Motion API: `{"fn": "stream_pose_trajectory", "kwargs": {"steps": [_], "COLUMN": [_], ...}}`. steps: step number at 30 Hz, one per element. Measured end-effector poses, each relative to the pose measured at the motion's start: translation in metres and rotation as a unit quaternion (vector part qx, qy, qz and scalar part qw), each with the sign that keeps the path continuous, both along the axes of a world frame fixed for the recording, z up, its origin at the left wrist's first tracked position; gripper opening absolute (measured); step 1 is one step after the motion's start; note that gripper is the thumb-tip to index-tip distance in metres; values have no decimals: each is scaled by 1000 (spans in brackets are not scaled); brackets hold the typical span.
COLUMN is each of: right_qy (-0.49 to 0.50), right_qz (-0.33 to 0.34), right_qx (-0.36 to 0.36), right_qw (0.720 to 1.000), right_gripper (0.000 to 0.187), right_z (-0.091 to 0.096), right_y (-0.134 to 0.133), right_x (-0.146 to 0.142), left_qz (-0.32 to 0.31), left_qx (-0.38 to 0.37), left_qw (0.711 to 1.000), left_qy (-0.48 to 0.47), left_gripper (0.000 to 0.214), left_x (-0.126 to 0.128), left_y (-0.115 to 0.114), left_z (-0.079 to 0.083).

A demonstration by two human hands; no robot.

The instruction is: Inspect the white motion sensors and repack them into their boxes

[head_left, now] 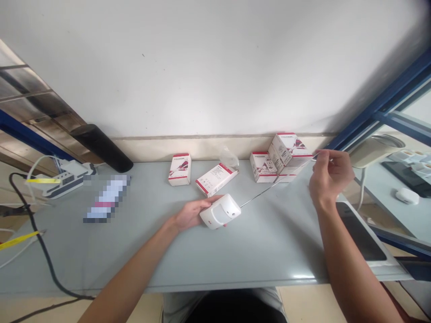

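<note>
My left hand [191, 214] cradles a white motion sensor [220, 211] above the grey table top. A thin telescopic metal antenna [266, 189] runs from the sensor up to the right. My right hand [332, 177] pinches the antenna's far tip between thumb and fingers. Behind the antenna stand several white and red product boxes: one upright box [179, 169], one lying box [216, 179], one beside the stack [263, 167], and a stack [289, 154]. A clear plastic bag [229, 157] sits behind the lying box.
A grey table [269, 251] runs along a white wall [202, 67]. At the left lie a power strip [63, 181], a black cable [40, 237] and a pixelated object [106, 199]. A black cylinder [103, 148] leans against the wall. A dark tablet [362, 231] sits at the right.
</note>
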State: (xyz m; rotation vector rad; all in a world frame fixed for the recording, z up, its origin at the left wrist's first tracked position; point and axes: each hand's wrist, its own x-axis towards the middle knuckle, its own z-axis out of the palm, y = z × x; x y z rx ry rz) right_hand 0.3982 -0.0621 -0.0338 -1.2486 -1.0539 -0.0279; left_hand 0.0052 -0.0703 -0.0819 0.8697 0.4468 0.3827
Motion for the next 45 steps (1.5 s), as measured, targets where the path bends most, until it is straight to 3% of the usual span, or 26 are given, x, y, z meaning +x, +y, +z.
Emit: {"fn": "stream_pose_trajectory", "kwargs": {"steps": [3, 12, 15, 19, 26, 30, 32, 34, 37, 39, 41, 45], "right_qy": [-17, -108, -165, -219, -138, -151, -169, -192, -185, -147, -101, -31], "right_qz": [-58, -56, -2, 130, 230, 334, 351, 338, 264, 228, 234, 267], "right_qx": [53, 56, 23, -38, -142, -174, -174, -175, -188, -197, -203, -191], "right_qw": [997, 991, 986, 966, 953, 914, 904, 905, 928, 942, 945, 944], "right_gripper": [31, 24, 20, 13, 16, 18, 21, 25, 33, 53, 67, 39], "right_z": [1, -1, -5, -16, -34, -39, -38, -34, -26, -23, -21, -17], "right_y": [1, -7, -13, -24, -40, -50, -51, -44, -22, 0, 22, 47], "right_x": [-7, -24, -43, -77, -112, -125, -126, -123, -119, -120, -125, -131], "left_qz": [14, 39, 59, 87, 117, 121, 124, 130, 136, 138, 141, 153], "left_qx": [-1, -19, -22, -21, -25, -26, -22, -17, -12, -13, -18, -21], "left_qw": [1000, 999, 998, 995, 992, 991, 990, 989, 988, 987, 987, 985], "left_qy": [-4, -18, -25, -33, -46, -54, -60, -67, -78, -80, -78, -73], "left_gripper": [55, 52, 51, 53, 56, 55, 54, 54, 52, 50, 48, 48], "left_x": [-3, -6, -3, 1, 4, 4, 5, 7, 10, 11, 10, 9], "left_y": [0, 0, -1, -2, -4, -4, -4, -4, -3, -2, -2, -5], "left_z": [-4, -12, -11, -7, -3, -3, -2, -1, 0, 0, -1, -2]}}
